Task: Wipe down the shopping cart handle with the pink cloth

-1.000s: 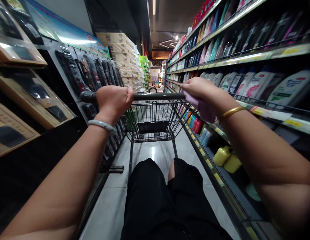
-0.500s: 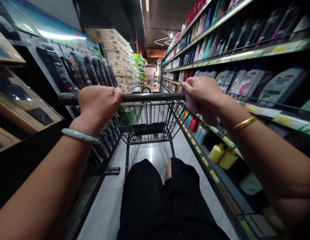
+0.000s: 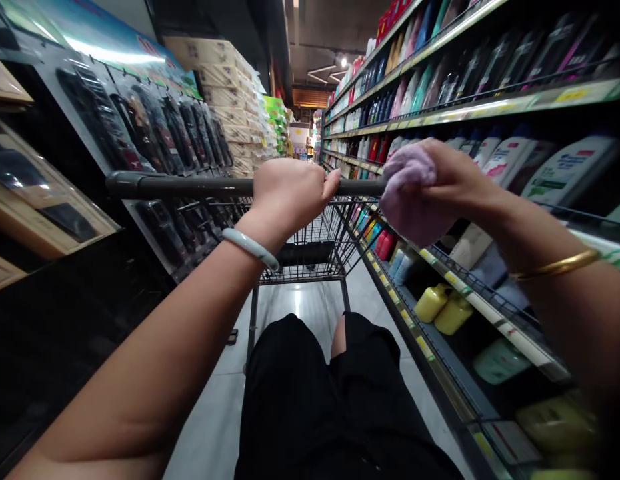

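Observation:
My left hand (image 3: 293, 193), below which a pale bangle sits on the wrist, is wrapped round the dark handle (image 3: 190, 187) of a shopping cart, right of the handle's middle. A crumpled purple cloth (image 3: 413, 193) is pinched in my right hand (image 3: 453, 177) at the handle's right end; the cloth covers that end. A gold bangle circles my right wrist. The wire basket (image 3: 310, 230) of the cart lies beyond the handle; its visible part shows mesh and a dark panel.
Shelves of bottles (image 3: 510, 157) line the right side, with yellow bottles (image 3: 453, 313) low down. On the left hang packaged items (image 3: 165, 127), beside stacked boxes (image 3: 230, 93). Grey floor tiles (image 3: 295, 300) show beneath the cart.
My left hand has moved right along the handle. My right hand has come off the bar toward the right, still with the cloth, which is now more fully in view.

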Available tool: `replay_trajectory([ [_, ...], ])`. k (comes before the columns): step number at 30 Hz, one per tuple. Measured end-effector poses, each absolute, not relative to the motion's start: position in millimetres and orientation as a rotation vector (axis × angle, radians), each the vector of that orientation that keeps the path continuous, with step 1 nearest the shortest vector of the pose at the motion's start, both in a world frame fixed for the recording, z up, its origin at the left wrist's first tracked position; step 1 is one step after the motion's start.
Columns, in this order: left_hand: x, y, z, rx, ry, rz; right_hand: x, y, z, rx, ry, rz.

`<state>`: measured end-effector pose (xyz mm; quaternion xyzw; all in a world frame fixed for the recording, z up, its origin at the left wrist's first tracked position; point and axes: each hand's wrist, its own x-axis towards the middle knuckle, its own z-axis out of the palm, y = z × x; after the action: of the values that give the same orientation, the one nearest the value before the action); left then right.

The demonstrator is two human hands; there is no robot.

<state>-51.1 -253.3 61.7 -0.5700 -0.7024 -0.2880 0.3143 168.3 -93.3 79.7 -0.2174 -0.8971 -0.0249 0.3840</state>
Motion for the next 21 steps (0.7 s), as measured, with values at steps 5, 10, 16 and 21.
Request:
replay_trajectory([
  [5, -52.0, -260.2, 58.5, -1.449, -1.832, -0.744, 167.9, -106.0, 45.3, -0.546, -2.052, -0.177],
  [10, -58.5, -269.9, 61.5, -1.457, -1.856, -0.77, 171.3, -98.5, 19.9, -0.411, -1.953, -0.349],
  [16, -57.8, -284.7, 66.4, -1.421, -1.939, -0.618, 165.6, -67.1, -35.4, -0.302, -1.537, -0.657],
  [21, -61.3, -295.1, 68.2, -1.381, -1.929, -0.484, 164.4, -63.6, -52.6, -0.205, -1.507, -0.905],
])
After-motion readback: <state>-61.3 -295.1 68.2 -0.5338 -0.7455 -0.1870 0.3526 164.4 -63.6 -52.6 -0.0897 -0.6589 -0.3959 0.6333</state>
